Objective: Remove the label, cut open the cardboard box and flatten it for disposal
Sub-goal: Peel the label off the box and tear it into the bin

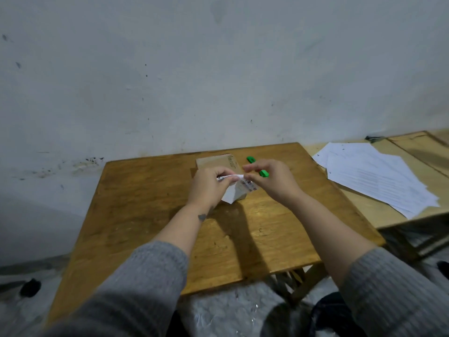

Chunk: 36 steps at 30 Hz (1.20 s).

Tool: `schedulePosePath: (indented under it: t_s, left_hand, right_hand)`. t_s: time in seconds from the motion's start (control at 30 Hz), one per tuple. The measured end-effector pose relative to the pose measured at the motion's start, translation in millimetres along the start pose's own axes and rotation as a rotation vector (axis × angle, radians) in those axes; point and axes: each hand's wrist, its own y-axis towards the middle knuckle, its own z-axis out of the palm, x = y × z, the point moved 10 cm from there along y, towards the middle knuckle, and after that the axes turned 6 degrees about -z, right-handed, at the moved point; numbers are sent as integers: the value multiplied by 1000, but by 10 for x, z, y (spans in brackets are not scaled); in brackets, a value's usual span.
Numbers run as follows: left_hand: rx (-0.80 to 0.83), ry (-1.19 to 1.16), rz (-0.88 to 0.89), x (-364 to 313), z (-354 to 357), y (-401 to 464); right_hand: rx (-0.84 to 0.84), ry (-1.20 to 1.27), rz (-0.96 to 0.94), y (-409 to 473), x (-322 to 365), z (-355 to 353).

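both hands, left hand and right hand, pinch the peeled label above the cardboard box on the table; thin, limp, tearable paper, best gripped at its edges.

Premises appeared to be a plain, makeshift home workspace: a stained, scuffed white wall, a worn wooden worktop, and loose printed sheets alongside.

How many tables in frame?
2. A darker wooden table sits under the hands, carrying the cardboard box. A paler table stands to its right, holding loose paper sheets.
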Motion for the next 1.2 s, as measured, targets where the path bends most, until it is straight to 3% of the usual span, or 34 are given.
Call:
schedulePosePath:
  t_s: [0.43,0.63,0.8,0.93,1.2]
  left_hand:
    - [4,294,17,-584,830,-559]
    - [-38,230,-45,-768,1357,-925]
    - [-3,-17,-177,-649,1730,-1157]
    - [-36,-171,-307,-564,1886,-1347]
    - [-18,135,-224,-601,1955,-1418]
  right_hand:
    - [169,-176,-127,-589,-316,-629]
    - [117,-227,-234,-1058,-539,-949]
    - [-1,-242,-344,-1415,-685,-1145]
    - [3,-278,-460,-1629,-679,-1136]
    - [108,-175,-323,-1789,-1082,-1174]
